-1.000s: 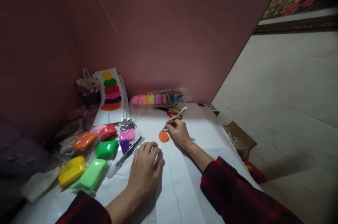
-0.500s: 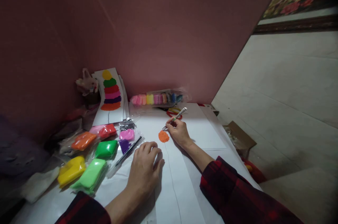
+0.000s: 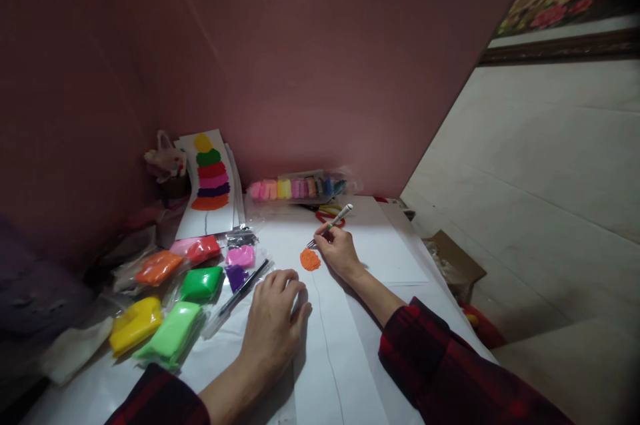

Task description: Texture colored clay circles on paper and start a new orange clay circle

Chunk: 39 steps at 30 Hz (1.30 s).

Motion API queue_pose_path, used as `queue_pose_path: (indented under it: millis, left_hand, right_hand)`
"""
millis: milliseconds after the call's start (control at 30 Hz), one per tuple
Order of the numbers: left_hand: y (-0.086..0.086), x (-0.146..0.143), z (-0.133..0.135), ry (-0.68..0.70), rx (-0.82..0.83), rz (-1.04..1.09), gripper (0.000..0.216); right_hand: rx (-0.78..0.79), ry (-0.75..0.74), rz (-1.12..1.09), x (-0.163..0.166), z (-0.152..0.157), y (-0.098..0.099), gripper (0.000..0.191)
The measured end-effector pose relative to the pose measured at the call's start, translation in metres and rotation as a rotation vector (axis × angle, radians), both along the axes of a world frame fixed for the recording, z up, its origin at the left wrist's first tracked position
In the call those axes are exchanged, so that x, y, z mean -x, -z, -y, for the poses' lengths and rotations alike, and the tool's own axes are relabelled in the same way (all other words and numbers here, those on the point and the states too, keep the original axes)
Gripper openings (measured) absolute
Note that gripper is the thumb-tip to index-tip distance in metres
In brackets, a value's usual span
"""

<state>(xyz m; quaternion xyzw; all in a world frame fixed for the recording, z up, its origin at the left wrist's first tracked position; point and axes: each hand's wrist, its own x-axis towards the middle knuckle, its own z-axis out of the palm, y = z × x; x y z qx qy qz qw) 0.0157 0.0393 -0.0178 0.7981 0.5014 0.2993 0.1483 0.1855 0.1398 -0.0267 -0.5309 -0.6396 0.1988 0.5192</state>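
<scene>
My right hand (image 3: 340, 250) is closed around a small fork (image 3: 330, 225) with a white and green handle. Its tines touch the upper edge of a flat orange clay patch (image 3: 310, 259) on a white sheet of paper (image 3: 340, 358). A thin drawn line runs down the sheet from the patch. My left hand (image 3: 274, 326) lies flat on the paper's left part, fingers spread, holding nothing. Both sleeves are dark red plaid.
Left of my hands lie bagged clay pieces: yellow (image 3: 136, 323), light green (image 3: 173, 335), green (image 3: 201, 282), orange (image 3: 159, 267), red (image 3: 203, 248), pink (image 3: 241, 255), purple (image 3: 235, 275). A black pen (image 3: 244, 287) is beside them. A finished clay picture (image 3: 210, 175), a clay strip pack (image 3: 300, 186), red scissors (image 3: 327, 217) and a cardboard box (image 3: 453, 263) stand around.
Almost nothing differs. My right hand with the fork shifted very slightly at the orange patch; my left hand stayed flat on the paper.
</scene>
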Motion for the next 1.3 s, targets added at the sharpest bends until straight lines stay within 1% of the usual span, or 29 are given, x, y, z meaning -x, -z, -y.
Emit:
queue_pose_path:
  millis: [633,933,1133,1300]
  left_hand:
    - [0.0001,-0.0002,-0.0005,0.004,0.026,-0.007,0.01]
    - [0.0011,-0.0001,-0.0006,0.005,0.017,-0.003,0.009]
    - [0.0008,0.0002,-0.0014,0.007,0.02,-0.006,0.009]
    - [0.0015,0.0003,-0.0016,0.012,0.02,-0.006,0.01]
  right_hand:
    - [-0.004,0.005,0.005,-0.0017,0.0005,0.0016,0.011]
    - [-0.016,0.056,0.023,-0.0018,0.0005,0.001,0.013]
    - [-0.031,0.118,0.005,-0.0061,0.0026,0.0014,0.009]
    - [-0.011,0.103,0.006,-0.0077,0.0055,0.0014,0.008]
